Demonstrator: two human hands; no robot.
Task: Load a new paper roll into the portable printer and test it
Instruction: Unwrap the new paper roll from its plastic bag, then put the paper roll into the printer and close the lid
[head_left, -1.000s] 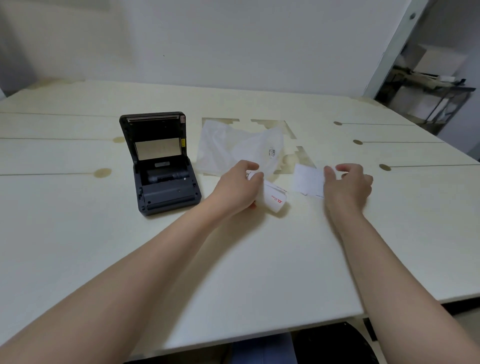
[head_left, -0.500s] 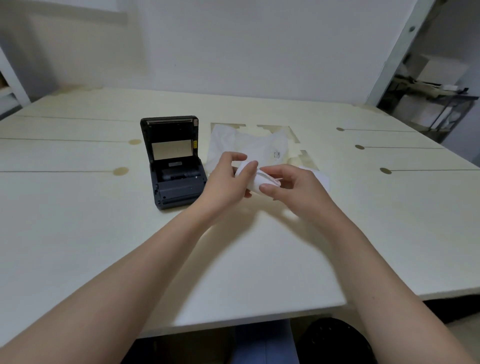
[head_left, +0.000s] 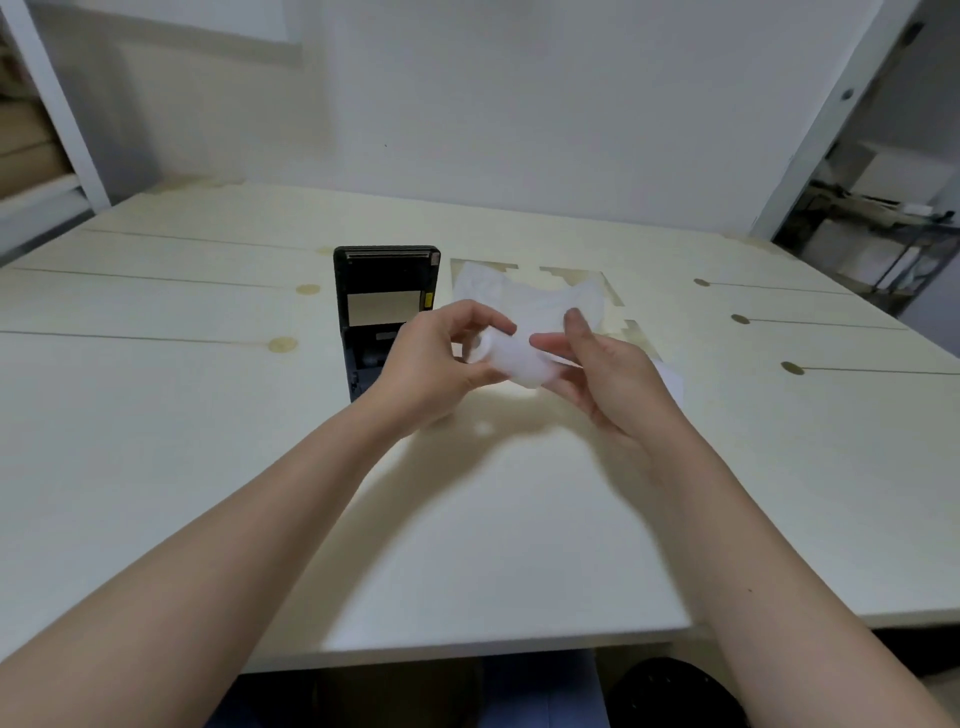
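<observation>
I hold the paper roll above the table, my left hand and right hand both closed on it, its length running left-right, the open printer just left.

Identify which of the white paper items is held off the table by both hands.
The paper roll, gripped between the left hand and right hand. The crumpled wrapper and the small slip both lie on the table.

White paper roll (blurred) aloft beside open black printer
</observation>
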